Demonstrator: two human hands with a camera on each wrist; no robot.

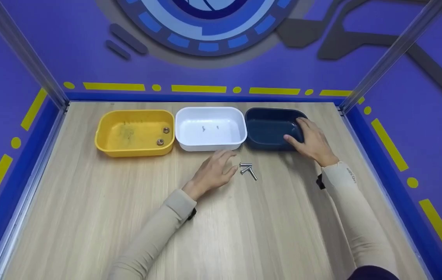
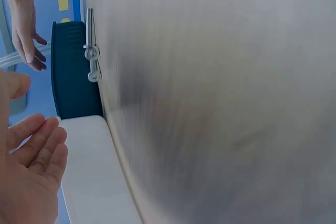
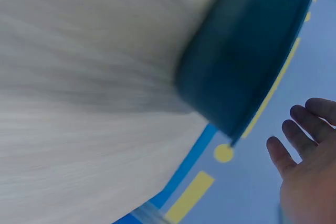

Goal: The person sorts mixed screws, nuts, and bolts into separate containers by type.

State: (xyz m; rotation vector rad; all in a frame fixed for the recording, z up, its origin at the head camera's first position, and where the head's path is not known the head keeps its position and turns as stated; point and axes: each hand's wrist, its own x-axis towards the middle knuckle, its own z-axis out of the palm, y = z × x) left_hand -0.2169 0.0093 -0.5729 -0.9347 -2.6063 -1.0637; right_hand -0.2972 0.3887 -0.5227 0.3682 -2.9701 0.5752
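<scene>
Three metal bolts (image 1: 249, 169) lie in a small cluster on the wooden table, in front of the gap between the white and dark bins. Just left of them is my left hand (image 1: 212, 171), fingers loosely bent and holding nothing. In the left wrist view, the bolts (image 2: 91, 51) appear beside the dark bin. My right hand (image 1: 314, 142) hovers at the right end of the dark blue bin (image 1: 273, 146), thumb and fingers spread apart. The right wrist view shows that hand (image 3: 310, 150) empty, above the bin's rim.
A white bin (image 1: 210, 147) stands in the middle of the row, with two small dark marks on its floor. To its left, a yellow bin (image 1: 135, 153) holds two metal nuts (image 1: 163, 136). Blue patterned panels (image 1: 205, 74) enclose the table's back and sides.
</scene>
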